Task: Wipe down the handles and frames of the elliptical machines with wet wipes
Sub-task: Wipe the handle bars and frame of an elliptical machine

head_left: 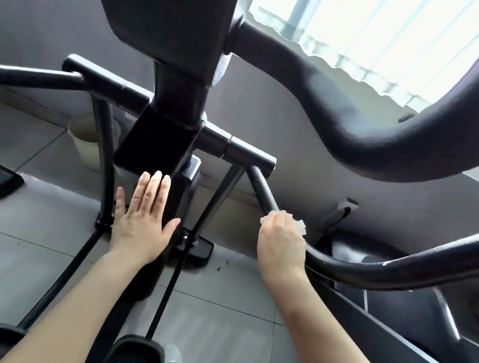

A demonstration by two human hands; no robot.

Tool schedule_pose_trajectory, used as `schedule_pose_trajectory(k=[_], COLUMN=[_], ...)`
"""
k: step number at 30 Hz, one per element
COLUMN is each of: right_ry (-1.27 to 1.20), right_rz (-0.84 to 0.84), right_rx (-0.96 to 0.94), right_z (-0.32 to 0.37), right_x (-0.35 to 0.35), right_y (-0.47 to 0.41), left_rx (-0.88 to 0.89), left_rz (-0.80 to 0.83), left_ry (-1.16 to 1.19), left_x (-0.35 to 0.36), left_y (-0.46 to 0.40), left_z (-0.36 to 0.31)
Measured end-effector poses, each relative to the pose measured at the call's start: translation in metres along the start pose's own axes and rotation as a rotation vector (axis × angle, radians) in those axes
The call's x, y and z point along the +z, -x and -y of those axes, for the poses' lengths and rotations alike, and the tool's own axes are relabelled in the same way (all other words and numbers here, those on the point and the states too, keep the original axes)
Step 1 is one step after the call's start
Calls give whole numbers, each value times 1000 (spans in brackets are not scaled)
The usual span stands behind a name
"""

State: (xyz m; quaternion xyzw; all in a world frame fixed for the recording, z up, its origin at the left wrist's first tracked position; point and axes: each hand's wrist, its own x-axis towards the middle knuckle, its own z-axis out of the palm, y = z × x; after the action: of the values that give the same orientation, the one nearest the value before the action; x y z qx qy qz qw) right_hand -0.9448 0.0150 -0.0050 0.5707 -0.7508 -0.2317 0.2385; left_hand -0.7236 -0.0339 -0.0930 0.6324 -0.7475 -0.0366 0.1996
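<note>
The wet wipe (298, 225) is bunched white in the right hand (280, 248), wrapped against the lower moving handle bar (263, 195) on the machine's right side, just below its joint with the cross tube (249, 153). The right grip is closed round wipe and bar together. The wipe shows only at the knuckles; its condition cannot be judged. The bar is matte black and curves away right; no streaks or wet film can be made out, so what is already cleaned cannot be confirmed. In the inspector's judgement the task is mid-course: the upper curved handle (381, 136), the centre post (178, 100) and the left side bar (104, 129) likely remain. The left hand (143, 210) lies flat, fingers straight, grip wide, holding nothing, at the centre column (179, 190).
</note>
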Motion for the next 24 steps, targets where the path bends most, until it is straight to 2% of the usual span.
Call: schedule_pose_trajectory(k=[3,7,10,11,13,16,17,19,21,22,24], right_ry=[-9,-61,-88,-57,75,223,219,152,100,55,-78], right_rz=[-1,-181,-171,-175,-191,-284,-273,-130,-57,-84,-113], right_rx=[-38,-86,-115,-102,-189,-231,-223,-217,-193,-193,-199], right_z=[4,24,32,33,33,21,17,8,-7,-16,-37], right_x=[-3,-10,-17,-16,-6,4,6,5,-4,-8,-30], right_y=[-11,-61,-81,-84,-81,-56,-45,-20,1,9,25], left_rx=[-1,-11,-25,-32,-42,-54,-62,-70,-71,-67,-12], left_rz=[11,15,47,65,104,166,207,246,231,205,-3], left_ry=[9,-25,-86,-99,-102,-111,-136,-166,-162,-154,2], left_x=[0,-1,-3,-3,-7,-16,-20,-28,-36,-39,-41], left_y=[-1,0,-1,-2,-2,-2,-2,-1,0,1,8], left_z=[-3,-4,-3,-3,-3,-7,-9,-13,-16,-18,-26])
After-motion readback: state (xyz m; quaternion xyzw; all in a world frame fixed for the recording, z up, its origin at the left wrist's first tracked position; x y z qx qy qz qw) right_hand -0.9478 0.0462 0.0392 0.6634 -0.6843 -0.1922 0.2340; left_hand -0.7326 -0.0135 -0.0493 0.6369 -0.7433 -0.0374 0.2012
